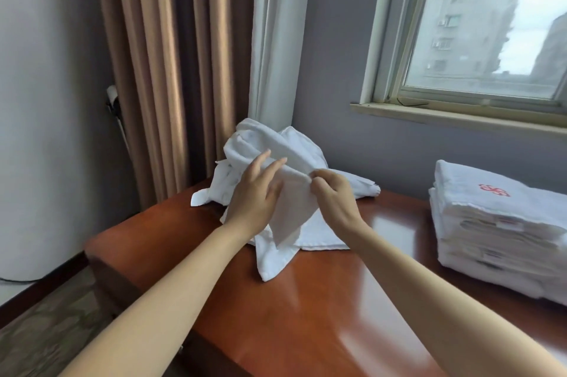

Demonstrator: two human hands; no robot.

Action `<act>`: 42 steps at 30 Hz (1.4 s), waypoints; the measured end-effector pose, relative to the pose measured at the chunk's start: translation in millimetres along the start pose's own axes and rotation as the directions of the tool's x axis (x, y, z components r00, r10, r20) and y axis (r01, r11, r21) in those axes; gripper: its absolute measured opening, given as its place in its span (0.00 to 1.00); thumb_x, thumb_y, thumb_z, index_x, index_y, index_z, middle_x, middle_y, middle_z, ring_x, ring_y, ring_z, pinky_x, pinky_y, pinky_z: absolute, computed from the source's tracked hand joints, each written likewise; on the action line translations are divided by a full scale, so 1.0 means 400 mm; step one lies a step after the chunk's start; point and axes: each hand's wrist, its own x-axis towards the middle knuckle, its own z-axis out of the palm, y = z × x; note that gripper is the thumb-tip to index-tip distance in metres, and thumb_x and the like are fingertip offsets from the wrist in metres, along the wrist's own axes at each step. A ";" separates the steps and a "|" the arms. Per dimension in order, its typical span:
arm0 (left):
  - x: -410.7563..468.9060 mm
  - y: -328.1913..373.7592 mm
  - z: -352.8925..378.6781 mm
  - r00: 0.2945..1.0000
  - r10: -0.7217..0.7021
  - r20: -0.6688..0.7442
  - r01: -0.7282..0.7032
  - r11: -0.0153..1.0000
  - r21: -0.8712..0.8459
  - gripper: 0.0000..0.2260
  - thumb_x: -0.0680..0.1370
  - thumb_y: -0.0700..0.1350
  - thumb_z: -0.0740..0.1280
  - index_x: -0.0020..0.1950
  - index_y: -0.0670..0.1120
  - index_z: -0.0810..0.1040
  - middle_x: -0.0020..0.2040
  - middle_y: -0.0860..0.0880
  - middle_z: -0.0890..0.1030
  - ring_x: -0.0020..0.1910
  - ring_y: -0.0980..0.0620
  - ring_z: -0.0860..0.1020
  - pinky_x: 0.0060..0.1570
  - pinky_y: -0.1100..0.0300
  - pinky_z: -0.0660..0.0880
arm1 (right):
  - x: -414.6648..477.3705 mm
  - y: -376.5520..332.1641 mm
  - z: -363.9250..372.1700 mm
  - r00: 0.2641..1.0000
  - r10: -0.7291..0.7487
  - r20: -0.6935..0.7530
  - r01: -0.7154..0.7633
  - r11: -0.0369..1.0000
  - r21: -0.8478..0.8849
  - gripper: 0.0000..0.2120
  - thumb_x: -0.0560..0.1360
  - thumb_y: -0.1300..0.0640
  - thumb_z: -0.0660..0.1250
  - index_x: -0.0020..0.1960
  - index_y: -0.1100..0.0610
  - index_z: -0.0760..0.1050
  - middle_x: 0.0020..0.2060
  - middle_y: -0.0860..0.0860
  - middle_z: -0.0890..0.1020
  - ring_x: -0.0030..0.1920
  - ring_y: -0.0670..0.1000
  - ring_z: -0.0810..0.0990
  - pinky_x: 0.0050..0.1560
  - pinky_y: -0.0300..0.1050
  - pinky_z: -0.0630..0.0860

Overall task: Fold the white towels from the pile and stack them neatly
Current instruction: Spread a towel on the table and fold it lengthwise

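We see one white towel (291, 214) held up at the near side of the loose pile (270, 140), far left-centre on the table (306, 321). Its lower corner drapes onto the wood. The right hand (334, 195) pinches the towel's top edge, fingers curled. The left hand (254, 192) lies against the cloth just left of that, fingers straight and slightly spread, thumb hidden. The folded stack (491, 232) sits well apart at the right edge, with a red emblem (494, 190) on top. Brown curtain (159, 70) far left, window (491, 24) far right.
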 end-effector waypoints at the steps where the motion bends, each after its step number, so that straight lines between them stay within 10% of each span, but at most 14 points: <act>1: 0.000 0.025 0.002 1.000 0.005 0.028 -0.005 1.000 -0.026 0.17 0.84 0.46 0.59 0.72 0.53 0.71 0.77 0.51 0.62 0.75 0.53 0.62 0.70 0.54 0.64 | -0.015 -0.011 -0.023 1.000 -0.001 0.007 0.001 1.000 0.009 0.10 0.66 0.58 0.54 0.32 0.65 0.65 0.28 0.50 0.65 0.31 0.47 0.64 0.32 0.43 0.60; 9: -0.095 0.223 0.073 0.980 0.036 0.197 -0.042 0.999 0.029 0.12 0.83 0.54 0.57 0.50 0.50 0.75 0.42 0.57 0.76 0.50 0.49 0.74 0.46 0.52 0.71 | -0.182 -0.015 -0.239 0.982 0.125 -0.138 -0.118 0.991 0.059 0.07 0.64 0.57 0.54 0.28 0.54 0.61 0.26 0.47 0.61 0.28 0.47 0.58 0.29 0.43 0.53; 20: -0.278 0.504 0.324 0.864 0.192 0.466 -0.186 0.981 -0.059 0.12 0.83 0.55 0.56 0.47 0.50 0.72 0.41 0.51 0.79 0.45 0.46 0.78 0.42 0.52 0.72 | -0.517 0.050 -0.580 0.889 0.297 -0.348 -0.362 0.922 -0.135 0.08 0.63 0.55 0.55 0.29 0.50 0.55 0.25 0.46 0.58 0.29 0.48 0.56 0.33 0.47 0.51; 29: -0.424 0.823 0.536 0.630 0.429 0.647 -0.336 0.902 -0.271 0.16 0.83 0.57 0.54 0.51 0.49 0.76 0.45 0.49 0.82 0.47 0.45 0.79 0.47 0.49 0.75 | -0.775 0.042 -0.957 0.591 0.333 -0.734 -0.671 0.708 -0.219 0.11 0.68 0.54 0.54 0.28 0.53 0.59 0.25 0.48 0.67 0.32 0.52 0.65 0.33 0.49 0.60; 33: -0.457 0.892 0.580 0.578 0.453 0.678 -0.383 0.885 -0.264 0.20 0.84 0.58 0.52 0.53 0.49 0.79 0.50 0.50 0.83 0.52 0.46 0.79 0.50 0.50 0.75 | -0.851 0.023 -1.073 0.449 0.248 -0.858 -0.825 0.485 -0.291 0.14 0.75 0.58 0.54 0.33 0.54 0.71 0.42 0.55 0.79 0.46 0.59 0.74 0.46 0.50 0.69; 38: -0.461 0.874 0.575 0.633 0.421 0.649 -0.336 0.905 -0.260 0.14 0.83 0.55 0.58 0.59 0.54 0.80 0.56 0.55 0.83 0.54 0.51 0.79 0.53 0.55 0.75 | -0.824 0.012 -1.022 0.701 0.088 -0.708 -0.664 0.442 -0.603 0.14 0.75 0.61 0.59 0.48 0.51 0.84 0.55 0.46 0.79 0.63 0.50 0.72 0.75 0.61 0.44; 42: -0.435 0.802 0.528 0.733 0.365 0.574 -0.321 0.930 -0.180 0.10 0.81 0.51 0.61 0.56 0.54 0.81 0.51 0.55 0.84 0.50 0.53 0.79 0.48 0.58 0.74 | -0.753 0.016 -0.852 0.880 0.225 -0.418 -0.465 0.586 -0.664 0.14 0.76 0.60 0.61 0.55 0.49 0.81 0.58 0.45 0.80 0.60 0.48 0.76 0.66 0.50 0.68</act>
